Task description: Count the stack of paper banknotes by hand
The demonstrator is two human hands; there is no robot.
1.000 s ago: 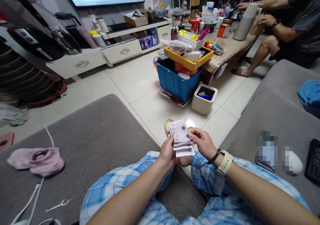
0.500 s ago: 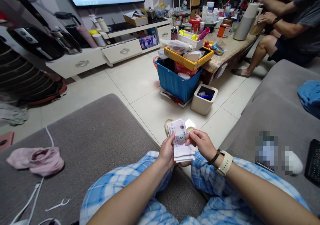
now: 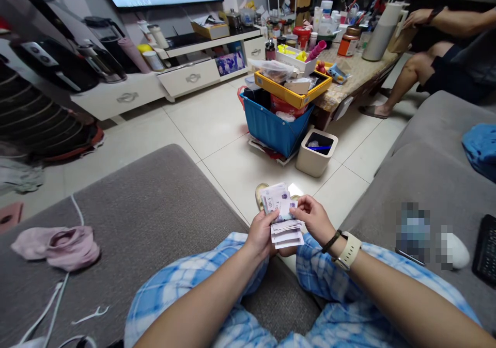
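Note:
A small stack of purple and white banknotes (image 3: 279, 211) is held in front of my knees, above the floor. My left hand (image 3: 261, 233) grips the stack from the left, thumb on the top note. My right hand (image 3: 314, 219) pinches the right edge of the upper notes, with several more notes fanned out below its fingers. A pale watch and a dark bracelet sit on my right wrist (image 3: 346, 248). My legs in blue checked trousers (image 3: 182, 291) rest on a grey sofa (image 3: 147, 219).
A blue crate (image 3: 273, 126) with a yellow tray on top and a small beige bin (image 3: 315, 153) stand on the tiled floor ahead. Another person's legs and arm (image 3: 430, 43) are at a cluttered low table. Pink cloth (image 3: 62, 244) and white cables lie on the sofa.
My right hand's fingers have slid along the top notes, which shifted slightly in the stack. The other person's arm at the table has moved.

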